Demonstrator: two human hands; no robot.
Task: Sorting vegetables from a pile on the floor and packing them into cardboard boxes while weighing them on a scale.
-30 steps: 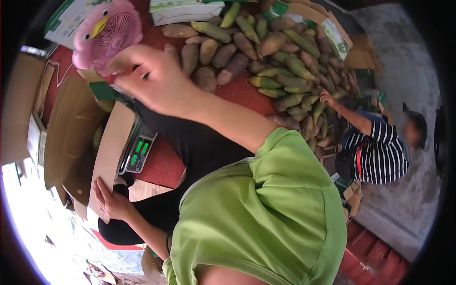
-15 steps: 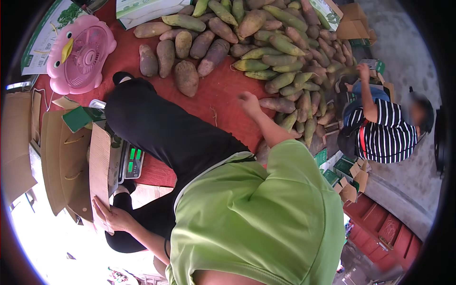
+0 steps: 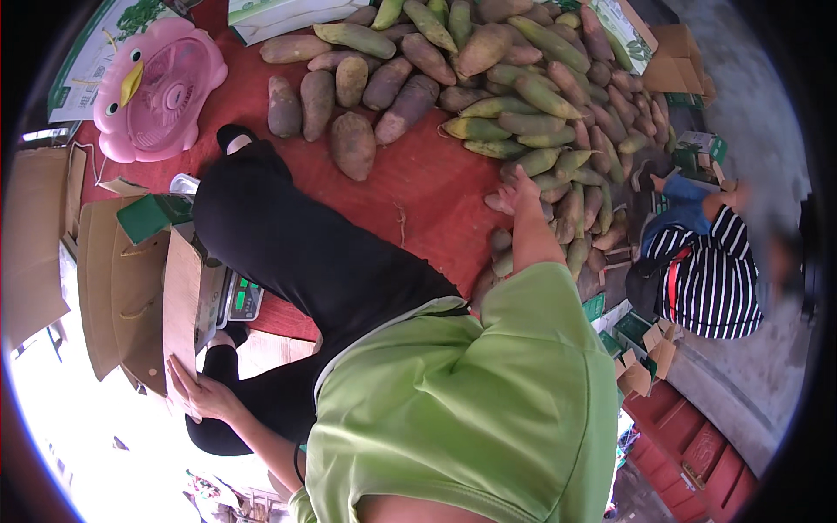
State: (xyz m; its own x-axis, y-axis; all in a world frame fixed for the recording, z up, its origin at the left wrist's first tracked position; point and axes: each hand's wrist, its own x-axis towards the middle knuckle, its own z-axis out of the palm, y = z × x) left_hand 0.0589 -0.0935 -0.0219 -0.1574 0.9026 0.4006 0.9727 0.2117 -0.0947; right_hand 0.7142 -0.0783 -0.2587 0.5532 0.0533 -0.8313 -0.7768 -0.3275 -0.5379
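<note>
My left hand [image 3: 207,397] holds the lower edge of an upright cardboard box [image 3: 181,301], its fingers lying along the brown panel. The box stands on a scale [image 3: 247,298] with a lit green display, partly covered by the box. Out to the right, my right hand [image 3: 521,193] is closed over a purplish radish [image 3: 499,205] at the near edge of a large pile. The hand covers much of that radish. Green and purple-brown radishes [image 3: 532,124] make up the pile, and several larger purple ones, such as a stubby radish [image 3: 353,146], lie apart on the red cloth [image 3: 418,196].
A pink bird-faced plastic basin [image 3: 161,91] sits at the far left. Cardboard sheets [image 3: 39,235] stand left of the box. At the right, a person in a striped shirt [image 3: 711,279] sits beside open green cartons [image 3: 632,331]. My black-trousered leg [image 3: 305,222] stretches across the cloth.
My right hand has moved right from over the bare cloth onto a radish at the pile's edge. My left hand stays on the box. The other person's arm has lowered.
</note>
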